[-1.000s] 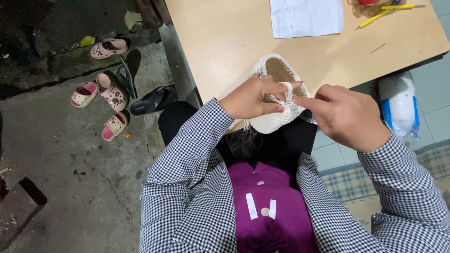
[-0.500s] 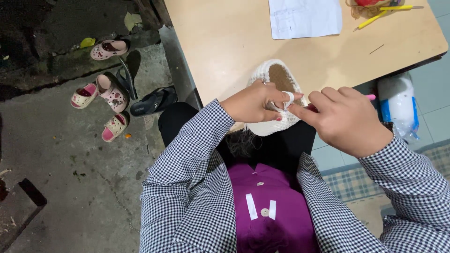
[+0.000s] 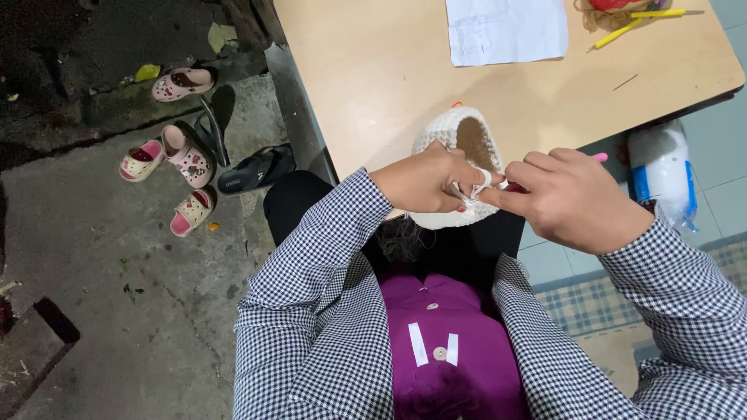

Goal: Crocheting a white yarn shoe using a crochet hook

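Two hands crochet: left hand (image 3: 424,180) pinches the white crocheted piece (image 3: 459,140); right hand (image 3: 572,198) grips the pink hook (image 3: 599,157). Yarn is best kept taut, stitches even.

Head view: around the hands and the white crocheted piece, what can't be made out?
- Crochet hook: only a pink end shows; right hand hides the rest.
- White crocheted piece: near edge behind left hand.
- Red thing: cut off by top edge.
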